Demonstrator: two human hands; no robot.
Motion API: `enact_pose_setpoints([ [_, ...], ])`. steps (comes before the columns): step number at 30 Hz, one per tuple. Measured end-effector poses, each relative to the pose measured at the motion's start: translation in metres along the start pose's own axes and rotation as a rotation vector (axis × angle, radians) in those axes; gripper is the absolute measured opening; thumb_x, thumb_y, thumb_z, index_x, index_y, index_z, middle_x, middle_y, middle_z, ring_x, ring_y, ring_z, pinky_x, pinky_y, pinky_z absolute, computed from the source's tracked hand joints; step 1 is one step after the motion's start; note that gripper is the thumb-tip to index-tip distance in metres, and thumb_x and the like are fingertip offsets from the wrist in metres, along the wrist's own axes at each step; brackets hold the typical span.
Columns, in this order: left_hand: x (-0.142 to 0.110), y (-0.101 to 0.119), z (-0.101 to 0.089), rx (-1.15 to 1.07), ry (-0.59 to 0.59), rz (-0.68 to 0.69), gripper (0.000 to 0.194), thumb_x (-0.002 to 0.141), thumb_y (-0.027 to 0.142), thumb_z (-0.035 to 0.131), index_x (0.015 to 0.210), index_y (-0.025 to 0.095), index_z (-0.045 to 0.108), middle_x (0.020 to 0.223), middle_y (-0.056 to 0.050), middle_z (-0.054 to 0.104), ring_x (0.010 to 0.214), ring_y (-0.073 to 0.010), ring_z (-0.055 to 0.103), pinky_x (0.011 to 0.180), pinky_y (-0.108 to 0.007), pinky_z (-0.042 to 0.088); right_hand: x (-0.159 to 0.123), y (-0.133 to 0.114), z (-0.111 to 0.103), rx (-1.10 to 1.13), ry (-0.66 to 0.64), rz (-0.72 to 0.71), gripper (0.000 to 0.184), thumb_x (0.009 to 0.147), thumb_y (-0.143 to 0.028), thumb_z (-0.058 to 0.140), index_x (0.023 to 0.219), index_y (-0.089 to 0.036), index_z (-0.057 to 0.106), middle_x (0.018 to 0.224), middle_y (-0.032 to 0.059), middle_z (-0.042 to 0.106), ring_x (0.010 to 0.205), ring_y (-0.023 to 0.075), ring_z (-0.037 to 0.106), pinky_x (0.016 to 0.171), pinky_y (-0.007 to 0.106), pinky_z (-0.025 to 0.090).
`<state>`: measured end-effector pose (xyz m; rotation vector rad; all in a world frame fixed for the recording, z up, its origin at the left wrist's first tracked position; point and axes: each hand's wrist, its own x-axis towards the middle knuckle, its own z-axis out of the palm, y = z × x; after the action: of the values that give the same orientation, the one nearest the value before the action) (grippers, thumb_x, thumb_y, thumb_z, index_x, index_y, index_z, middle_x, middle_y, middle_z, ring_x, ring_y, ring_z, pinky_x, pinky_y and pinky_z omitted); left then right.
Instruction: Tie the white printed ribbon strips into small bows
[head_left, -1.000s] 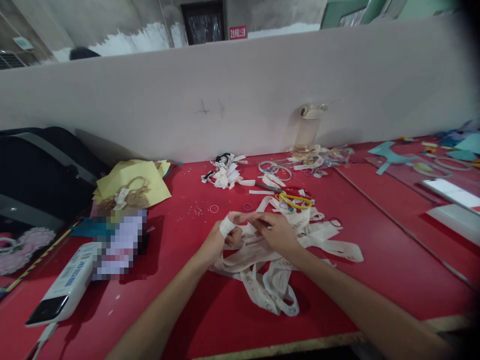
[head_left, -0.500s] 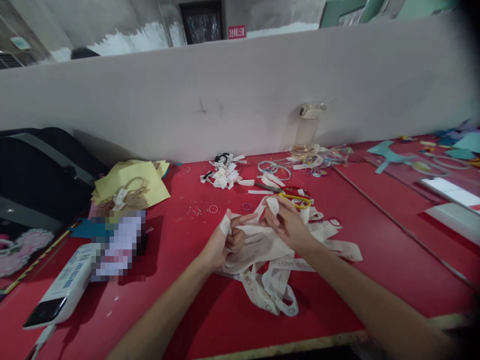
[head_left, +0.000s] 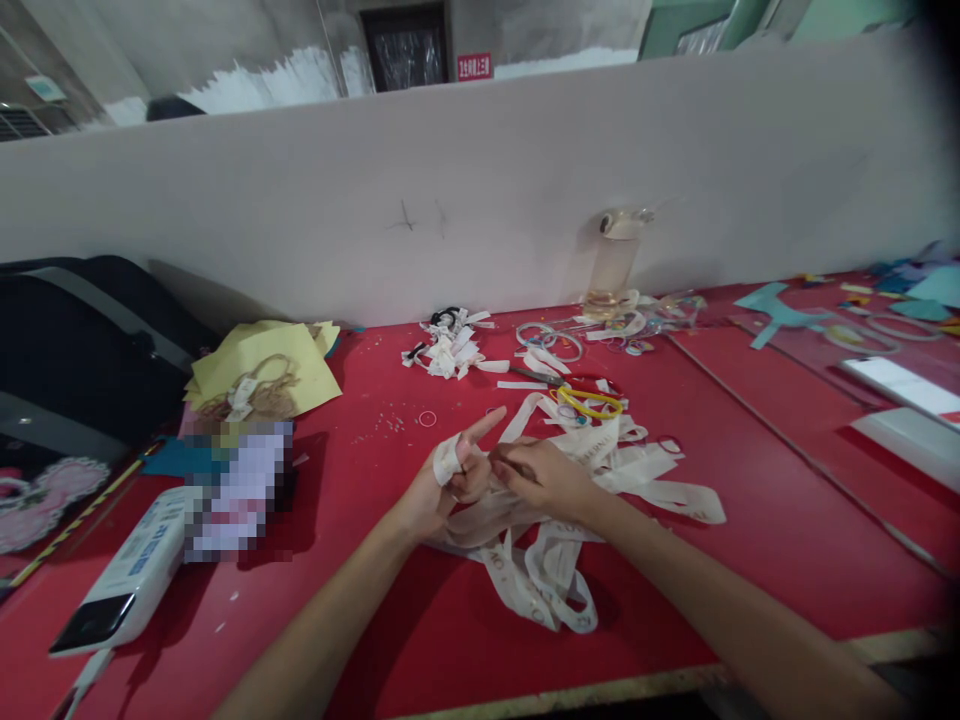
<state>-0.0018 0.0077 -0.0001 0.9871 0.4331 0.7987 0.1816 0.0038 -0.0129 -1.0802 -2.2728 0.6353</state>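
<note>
A long white ribbon with printed letters (head_left: 525,590) lies in loose loops on the red table. Part of it wraps around the thumb side of my left hand (head_left: 456,480), whose index finger points out while the other fingers curl closed on the ribbon. My right hand (head_left: 544,478) is beside it with thumb and fingers pinched near the left fingertips, on the ribbon as far as I can see. Its fingertips are partly hidden. Just beyond my hands lie scissors with yellow and red handles (head_left: 592,402). Small elastic bands, one pink (head_left: 427,419), lie near them.
A pile of white ribbon bows (head_left: 452,345) lies at the back. Behind the scissors stands a clear bottle (head_left: 613,265) against the grey partition (head_left: 300,210). To the left are yellow sheets (head_left: 307,375), a white device (head_left: 127,570) and a dark bag (head_left: 82,330). A phone (head_left: 900,385) lies right.
My right hand has moved down and left, from holding a ribbon end up to beside my left fingers. The ribbon now wraps across my left hand, and the left index finger points more upward.
</note>
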Motion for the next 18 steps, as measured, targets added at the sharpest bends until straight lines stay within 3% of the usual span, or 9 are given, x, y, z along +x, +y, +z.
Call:
enact_pose_setpoints([
  [4,0.000,0.000,-0.002,0.003,-0.009,-0.002,0.061,0.088,0.049,0.047,0.138,0.015,0.044,0.048,0.010,0.019,0.044,-0.0072,0.010,0.045,-0.022,0.014,0.003,0.003,0.004,0.013,0.016,0.018,0.014,0.086,-0.020,0.052,0.075,-0.017,0.061,0.074,0.0015,0.061,0.063,0.0122,0.054,0.060,0.023,0.038],
  [9,0.003,0.000,-0.001,0.041,-0.003,-0.038,0.078,0.087,0.067,0.022,0.127,0.010,0.056,0.045,0.009,0.019,0.043,-0.0081,0.010,0.045,-0.023,0.012,0.005,0.003,0.002,0.075,0.131,0.011,0.015,0.084,-0.014,0.051,0.071,-0.018,0.058,0.082,0.0035,0.061,0.077,0.0154,0.056,0.071,0.026,0.042],
  [14,0.006,0.000,-0.006,0.263,0.105,-0.050,0.094,0.080,0.076,0.013,0.119,0.004,0.061,0.043,0.010,0.016,0.041,-0.0076,0.008,0.043,-0.021,0.009,0.003,0.001,-0.002,0.090,0.091,-0.012,0.014,0.082,-0.013,0.052,0.069,-0.018,0.055,0.075,0.0007,0.057,0.073,0.0145,0.054,0.070,0.026,0.041],
  [18,0.005,0.000,-0.011,0.415,0.236,-0.022,0.085,0.083,0.072,0.018,0.124,0.010,0.058,0.048,0.008,0.020,0.044,-0.0081,0.013,0.043,-0.021,0.010,0.002,-0.001,-0.002,0.132,0.075,-0.041,0.015,0.084,-0.015,0.052,0.070,-0.018,0.055,0.073,0.0000,0.054,0.070,0.0131,0.052,0.066,0.025,0.040],
])
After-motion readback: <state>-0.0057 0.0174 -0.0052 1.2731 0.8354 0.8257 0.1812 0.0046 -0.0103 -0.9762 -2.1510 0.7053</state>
